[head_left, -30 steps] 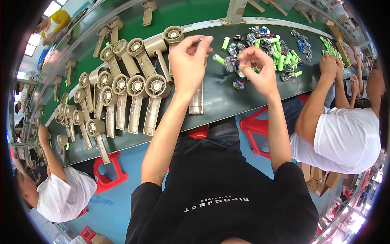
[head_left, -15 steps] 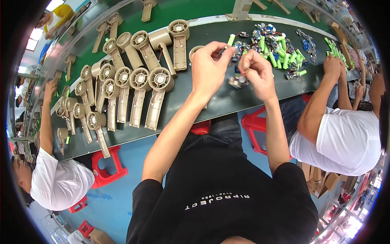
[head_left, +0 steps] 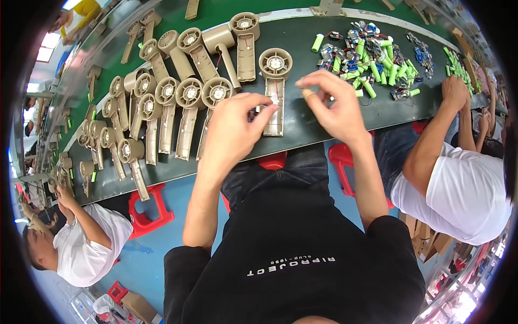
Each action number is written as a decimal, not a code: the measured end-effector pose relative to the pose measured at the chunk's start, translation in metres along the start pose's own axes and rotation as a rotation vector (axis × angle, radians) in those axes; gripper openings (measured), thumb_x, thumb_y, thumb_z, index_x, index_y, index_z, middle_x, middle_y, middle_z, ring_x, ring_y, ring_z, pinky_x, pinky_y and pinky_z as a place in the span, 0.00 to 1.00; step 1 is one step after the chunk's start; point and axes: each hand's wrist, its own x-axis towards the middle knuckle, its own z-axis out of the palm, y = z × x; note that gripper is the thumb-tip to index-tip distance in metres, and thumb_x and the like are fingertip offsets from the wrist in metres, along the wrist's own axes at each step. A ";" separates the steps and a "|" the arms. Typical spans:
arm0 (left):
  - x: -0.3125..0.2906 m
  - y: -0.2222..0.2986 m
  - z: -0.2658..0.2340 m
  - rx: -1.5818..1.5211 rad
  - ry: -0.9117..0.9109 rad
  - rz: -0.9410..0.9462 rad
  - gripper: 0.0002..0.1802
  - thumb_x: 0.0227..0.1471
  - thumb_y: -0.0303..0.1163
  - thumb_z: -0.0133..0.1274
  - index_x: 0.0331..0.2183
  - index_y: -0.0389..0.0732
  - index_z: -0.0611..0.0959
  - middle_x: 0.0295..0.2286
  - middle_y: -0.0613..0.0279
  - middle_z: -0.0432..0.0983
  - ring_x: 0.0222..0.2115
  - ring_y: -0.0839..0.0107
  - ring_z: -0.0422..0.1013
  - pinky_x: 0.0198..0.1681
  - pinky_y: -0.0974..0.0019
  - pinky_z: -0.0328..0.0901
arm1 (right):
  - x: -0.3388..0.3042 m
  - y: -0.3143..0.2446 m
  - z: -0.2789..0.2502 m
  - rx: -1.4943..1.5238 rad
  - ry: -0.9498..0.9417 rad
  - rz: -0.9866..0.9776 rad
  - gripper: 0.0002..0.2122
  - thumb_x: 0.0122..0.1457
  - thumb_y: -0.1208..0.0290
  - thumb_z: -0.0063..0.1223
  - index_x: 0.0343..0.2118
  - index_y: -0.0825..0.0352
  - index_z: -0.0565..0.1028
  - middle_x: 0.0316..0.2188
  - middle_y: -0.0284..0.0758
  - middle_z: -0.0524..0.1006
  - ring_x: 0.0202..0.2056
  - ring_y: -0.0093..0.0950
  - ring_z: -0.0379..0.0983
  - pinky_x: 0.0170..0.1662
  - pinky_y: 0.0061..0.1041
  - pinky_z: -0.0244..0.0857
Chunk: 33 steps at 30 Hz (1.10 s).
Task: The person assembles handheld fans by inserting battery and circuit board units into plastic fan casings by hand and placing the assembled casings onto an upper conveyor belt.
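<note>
- See a long dark-green table (head_left: pixel 297 128) crossing the upper half of the view, near edge sloping down to the left.
- Find a crowd of tan fan bodies (head_left: pixel 168 127) on the table's left part, most with round heads toward the far edge and handles toward the near edge.
- Find a heap of green cells and circuit boards (head_left: pixel 374 71) right of the table's middle, nearer the far edge.
- Make out one separate fan body (head_left: pixel 273 90) between both hands, head toward the far edge, handle ending just short of the near edge.
- See the right hand (head_left: pixel 337 105) right of that handle, apart from it, fingers bent; cannot tell whether holding anything.
- See the left hand (head_left: pixel 236 127) by the near edge, fingertips at the handle's left side, fingers curled inward.
- Make out, probably clamped in the left hand, a small dark part (head_left: pixel 253 114), mostly hidden.
</note>
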 end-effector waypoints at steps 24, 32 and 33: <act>-0.006 -0.027 0.015 -0.267 0.108 0.005 0.18 0.57 0.28 0.54 0.50 0.37 0.77 0.29 0.56 0.75 0.24 0.65 0.72 0.30 0.63 0.67 | 0.010 0.021 0.047 0.133 0.038 -0.052 0.04 0.54 0.79 0.58 0.32 0.72 0.77 0.28 0.28 0.72 0.20 0.13 0.59 0.23 0.16 0.52; -0.005 -0.032 0.039 -0.177 0.313 0.099 0.16 0.49 0.20 0.60 0.43 0.33 0.83 0.29 0.58 0.78 0.27 0.73 0.75 0.33 0.71 0.69 | 0.009 0.017 0.051 0.225 0.063 0.047 0.03 0.52 0.81 0.58 0.29 0.72 0.76 0.25 0.25 0.71 0.21 0.10 0.58 0.24 0.13 0.51; -0.005 -0.030 0.041 -0.171 0.333 0.078 0.13 0.48 0.20 0.61 0.39 0.32 0.84 0.27 0.58 0.78 0.27 0.72 0.75 0.32 0.70 0.69 | 0.009 0.017 0.051 0.225 0.061 0.048 0.03 0.52 0.81 0.58 0.29 0.72 0.76 0.25 0.25 0.71 0.21 0.10 0.58 0.24 0.13 0.51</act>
